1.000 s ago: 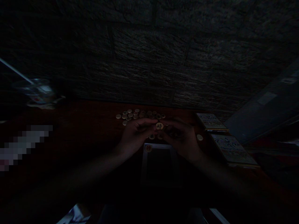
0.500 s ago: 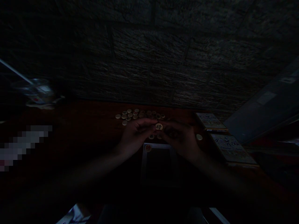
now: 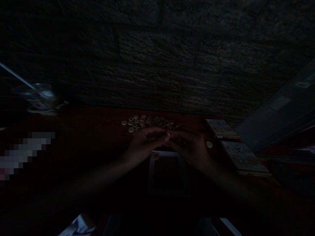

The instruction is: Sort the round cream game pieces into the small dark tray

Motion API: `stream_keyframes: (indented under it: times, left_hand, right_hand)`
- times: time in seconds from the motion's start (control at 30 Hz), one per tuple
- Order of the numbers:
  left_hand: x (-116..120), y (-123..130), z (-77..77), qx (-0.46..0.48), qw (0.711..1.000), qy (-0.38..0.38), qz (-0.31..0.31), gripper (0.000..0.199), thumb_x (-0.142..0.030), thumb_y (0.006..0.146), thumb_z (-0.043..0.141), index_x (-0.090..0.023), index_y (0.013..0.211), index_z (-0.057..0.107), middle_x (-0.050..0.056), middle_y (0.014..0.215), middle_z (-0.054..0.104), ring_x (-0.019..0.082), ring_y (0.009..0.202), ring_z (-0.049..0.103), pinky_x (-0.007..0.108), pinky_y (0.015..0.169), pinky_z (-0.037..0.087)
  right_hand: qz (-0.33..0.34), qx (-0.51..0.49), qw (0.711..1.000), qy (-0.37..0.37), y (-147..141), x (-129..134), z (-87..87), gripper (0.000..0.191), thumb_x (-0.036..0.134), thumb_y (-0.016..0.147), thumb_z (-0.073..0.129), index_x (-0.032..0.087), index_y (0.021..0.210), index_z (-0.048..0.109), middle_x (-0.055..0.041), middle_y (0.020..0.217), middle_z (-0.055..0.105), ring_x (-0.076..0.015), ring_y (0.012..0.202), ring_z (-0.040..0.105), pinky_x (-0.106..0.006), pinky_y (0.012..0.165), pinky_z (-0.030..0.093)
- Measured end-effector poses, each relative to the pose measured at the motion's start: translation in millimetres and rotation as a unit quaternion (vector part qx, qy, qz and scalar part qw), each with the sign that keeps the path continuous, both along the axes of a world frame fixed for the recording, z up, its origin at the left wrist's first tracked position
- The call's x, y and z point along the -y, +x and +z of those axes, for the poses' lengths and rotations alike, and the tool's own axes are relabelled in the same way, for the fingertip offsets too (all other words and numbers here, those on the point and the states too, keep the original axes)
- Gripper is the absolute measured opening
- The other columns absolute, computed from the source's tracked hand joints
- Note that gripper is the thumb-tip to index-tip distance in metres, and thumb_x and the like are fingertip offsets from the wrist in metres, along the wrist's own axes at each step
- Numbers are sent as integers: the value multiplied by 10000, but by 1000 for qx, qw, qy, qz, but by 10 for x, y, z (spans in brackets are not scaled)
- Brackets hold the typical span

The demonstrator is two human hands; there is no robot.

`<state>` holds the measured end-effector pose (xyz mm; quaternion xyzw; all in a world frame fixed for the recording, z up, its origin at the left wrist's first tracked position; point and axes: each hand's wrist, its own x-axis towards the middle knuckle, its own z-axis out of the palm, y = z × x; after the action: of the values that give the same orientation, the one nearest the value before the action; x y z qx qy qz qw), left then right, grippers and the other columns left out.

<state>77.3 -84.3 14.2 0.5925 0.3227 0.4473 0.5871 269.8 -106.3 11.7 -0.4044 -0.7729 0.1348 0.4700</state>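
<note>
In the dim head view my left hand (image 3: 146,139) and my right hand (image 3: 190,144) meet at the fingertips, both closed on one round xiangqi piece (image 3: 168,134). Only a sliver of it shows; the left thumb covers most of its face. Behind my hands, several pale xiangqi pieces (image 3: 137,121) lie loosely grouped on the dark reddish table (image 3: 98,124). Below my fingers a shallow frame-like tray (image 3: 152,170) has a piece with a red character (image 3: 155,155) at its top left corner. My wrists flank the tray.
Two flat boxes with dark lettering, a far box (image 3: 219,127) and a nearer box (image 3: 243,155), lie at the right. A single pale piece (image 3: 209,144) sits beside them. A clear cup (image 3: 41,96) with a straw stands far left. A stone wall (image 3: 157,65) closes off the back.
The held piece's black character faced me earlier; now my left thumb lies over it and only its edge shows. Both hands stay in nearly the same place.
</note>
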Motion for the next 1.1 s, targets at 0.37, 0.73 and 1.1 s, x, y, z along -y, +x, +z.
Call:
stream_keyframes:
  times: [0.37,0.73,1.1]
  left_hand:
    - [-7,2,-27,28,999,-12,-19,297,-281,868,759,-211,1156,771,89,1164,783,216,975,751,322,872,591]
    - [-12,-8,-46,-16,1000,1,16,274,-308,845,781,-186,1090,787,78,1017,819,204,859,778,318,804,620]
    - [5,22,-38,66,997,-39,12,323,-328,852,786,-166,1130,761,107,1056,806,240,941,779,379,894,620]
  right_hand:
    - [6,8,1000,25,18,-48,31,298,303,857,802,279,1149,750,-33,969,710,-169,798,684,-302,714,570]
    - [-14,-26,1000,0,32,-52,-26,98,187,863,775,213,945,729,5,812,728,-140,725,696,-258,663,528]
    - [2,-33,997,66,35,-58,1,263,121,878,746,278,1087,779,-26,1011,760,-176,926,718,-309,785,570]
